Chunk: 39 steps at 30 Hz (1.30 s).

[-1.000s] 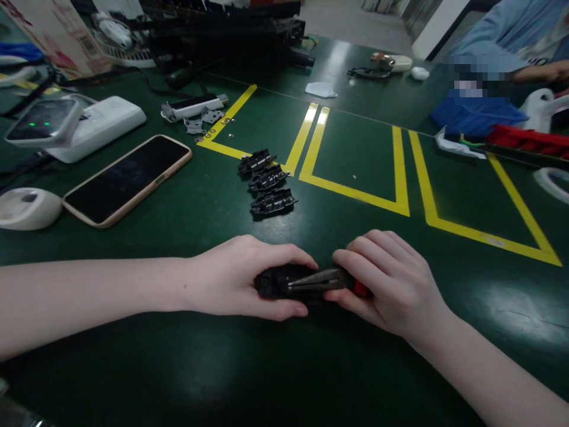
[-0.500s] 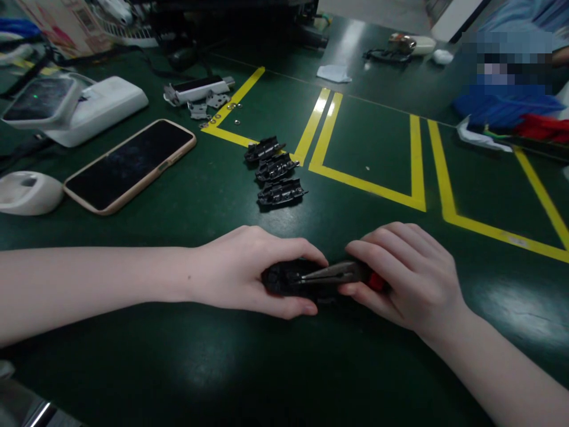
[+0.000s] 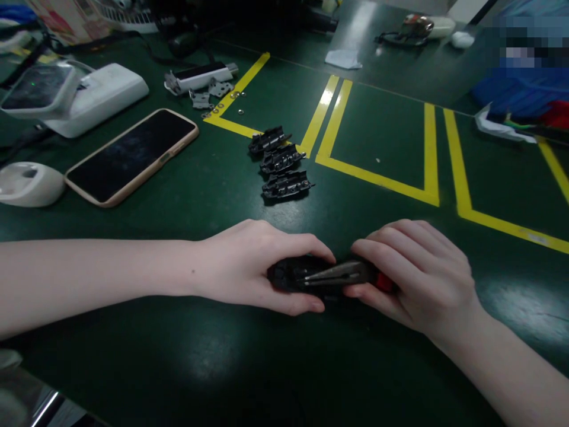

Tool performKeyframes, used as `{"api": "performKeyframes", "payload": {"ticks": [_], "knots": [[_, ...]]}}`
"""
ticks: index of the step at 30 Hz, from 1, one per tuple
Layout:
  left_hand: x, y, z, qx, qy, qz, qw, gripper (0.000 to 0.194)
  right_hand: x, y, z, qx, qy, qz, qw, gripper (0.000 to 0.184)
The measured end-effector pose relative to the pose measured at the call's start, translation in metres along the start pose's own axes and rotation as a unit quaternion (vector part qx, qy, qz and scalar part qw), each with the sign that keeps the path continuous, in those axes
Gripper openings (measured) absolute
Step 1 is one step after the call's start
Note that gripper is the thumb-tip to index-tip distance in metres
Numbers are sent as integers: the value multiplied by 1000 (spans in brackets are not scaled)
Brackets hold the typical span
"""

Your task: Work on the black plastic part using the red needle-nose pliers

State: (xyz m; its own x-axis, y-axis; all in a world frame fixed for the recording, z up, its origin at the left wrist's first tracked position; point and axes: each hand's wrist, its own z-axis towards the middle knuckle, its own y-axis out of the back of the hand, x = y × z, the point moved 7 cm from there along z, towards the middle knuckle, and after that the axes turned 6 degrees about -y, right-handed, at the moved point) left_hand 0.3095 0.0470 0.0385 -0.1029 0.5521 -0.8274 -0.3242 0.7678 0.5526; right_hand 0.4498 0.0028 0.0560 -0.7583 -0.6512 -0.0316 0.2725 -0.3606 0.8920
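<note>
My left hand [image 3: 262, 264] is closed around a black plastic part [image 3: 284, 276], thumb along its near side and fingers along the far side. My right hand [image 3: 413, 276] grips needle-nose pliers [image 3: 342, 273] with red handles, mostly hidden in the palm. The pliers' narrow jaws point left and reach onto the black part. Whether the tips pinch anything small there I cannot tell. Beyond my hands, three similar black plastic housings [image 3: 287, 187] lie in a slanted row on the green table [image 3: 213, 367].
A phone in a tan case [image 3: 133, 157] lies at left, beside a white rounded piece [image 3: 33, 184] and a white device with a screen [image 3: 98, 98]. Small metal plates [image 3: 220, 88] and rings lie farther back. Yellow tape [image 3: 377, 178] marks the table. A blue bag [image 3: 520, 89] sits at right.
The whole view has shifted slightly, so the things on the table sit a little higher and farther right. Both hands keep their hold on the black part and the pliers.
</note>
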Motion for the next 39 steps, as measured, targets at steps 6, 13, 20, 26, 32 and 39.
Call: {"api": "performKeyframes", "payload": {"ticks": [6, 13, 20, 26, 32, 39], "knots": [[0, -1, 0, 9, -5, 6, 1000, 43, 1, 1, 3, 13, -4, 1, 1000, 38], [0, 0, 0, 4, -13, -9, 1000, 41, 2, 4, 6, 10, 10, -7, 1000, 36], [-1, 2, 0, -2, -20, 2, 1000, 41, 3, 4, 4, 1, 27, -19, 999, 35], [-1, 1, 1, 0, -19, 9, 1000, 41, 1, 5, 5, -13, 23, -12, 1000, 37], [-1, 1, 1, 3, -26, 17, 999, 40, 1, 2, 5, -3, 17, -12, 1000, 35], [-2, 1, 0, -1, -26, 30, 999, 40, 3, -1, 2, 5, 16, 7, 1000, 28]]}}
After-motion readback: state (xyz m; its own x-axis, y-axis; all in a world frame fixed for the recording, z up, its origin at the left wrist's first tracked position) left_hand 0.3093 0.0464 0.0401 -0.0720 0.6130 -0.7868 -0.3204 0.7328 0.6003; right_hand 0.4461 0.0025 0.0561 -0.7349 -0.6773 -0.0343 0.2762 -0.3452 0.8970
